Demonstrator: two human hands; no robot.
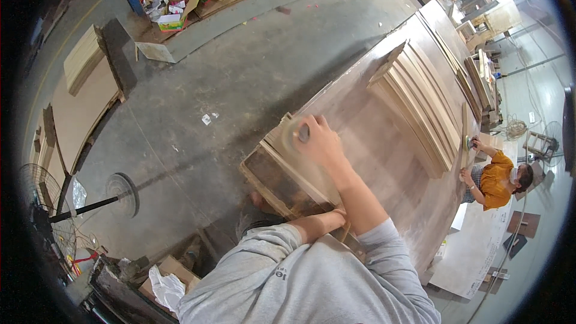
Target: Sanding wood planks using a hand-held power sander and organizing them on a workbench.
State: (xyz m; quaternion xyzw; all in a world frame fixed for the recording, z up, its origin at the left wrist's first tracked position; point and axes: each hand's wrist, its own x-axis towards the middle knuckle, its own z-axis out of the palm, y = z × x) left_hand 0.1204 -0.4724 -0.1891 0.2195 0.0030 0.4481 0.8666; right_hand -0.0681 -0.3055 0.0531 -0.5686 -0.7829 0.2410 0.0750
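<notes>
My right hand [321, 141] is closed round the dark top of a round power sander [303, 134], whose edge is smeared by motion. The sander rests at the far end of a pale wooden board [300, 171], part of a set lying side by side at the worktable's left edge. My left hand [341, 217] lies at the near end of these boards, just below my right forearm. Its fingers are mostly hidden, so their grip does not show.
A dusty brown worktable [366, 126] carries a row of long boards [420, 108]. Across it, a person in an orange top [499, 181] works with another sander [468, 143]. A pedestal fan [42, 192] with a round base [122, 195] stands left. Scrap boxes [174, 21] lie far left.
</notes>
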